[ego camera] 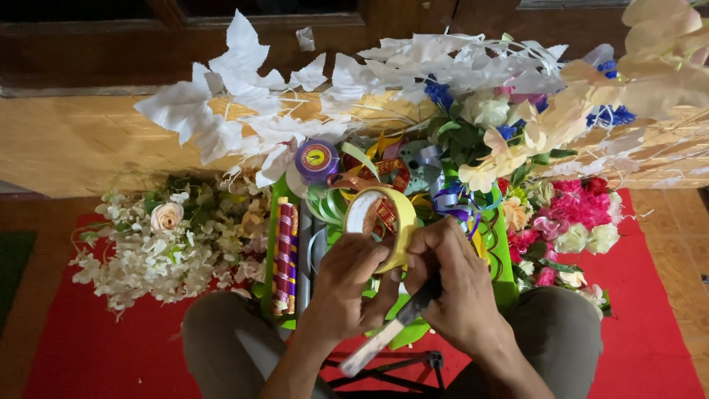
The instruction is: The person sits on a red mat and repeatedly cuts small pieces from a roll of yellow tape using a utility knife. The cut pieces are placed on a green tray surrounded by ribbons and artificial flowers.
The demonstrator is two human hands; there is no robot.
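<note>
Yellow tape roll point(384, 222), wide ring, gripped by left hand point(353, 277), right hand point(454, 288) clutching black-handled knife point(395, 329)

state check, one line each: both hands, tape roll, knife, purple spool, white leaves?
left hand: closed on the yellow tape roll
right hand: gripping the knife, also touching the roll
yellow tape roll: upright, held above the green tray
purple spool: wound, lying in the tray
white leaves: spread out, untouched
</note>
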